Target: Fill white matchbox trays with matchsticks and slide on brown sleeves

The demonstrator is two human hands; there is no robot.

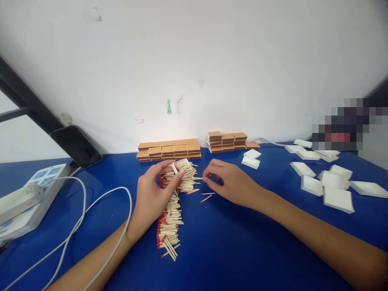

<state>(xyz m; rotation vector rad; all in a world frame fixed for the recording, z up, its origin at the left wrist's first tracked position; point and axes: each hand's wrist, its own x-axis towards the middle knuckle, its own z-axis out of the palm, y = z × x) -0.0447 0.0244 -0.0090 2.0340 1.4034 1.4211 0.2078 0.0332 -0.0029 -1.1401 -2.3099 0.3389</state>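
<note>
Indoors, two bare hands work over a long heap of red-tipped wooden matchsticks [169, 222] on a blue table [242, 250].

At the heap's far end, the left hand [153, 194] curls thumb and fingers around a small white cardboard tray [182, 163] packed with matches. Just right of it, the right hand [230, 184] pinches a single matchstick [198, 178] narrowly between thumb and forefinger. Two loose matchsticks [207, 194] lie right of the heap, under that hand. Beyond the heap, two stacks of brown cardboard matchbox sleeves [169, 149] line the wall; any print on them is too small to read. About a dozen empty white trays [338, 200] lie scattered well to the heap's right. Left of the heap sit one white power strip [33, 190] with blue-marked sockets, lettering illegible, white cables [100, 202] and one black phone [75, 145].
</note>
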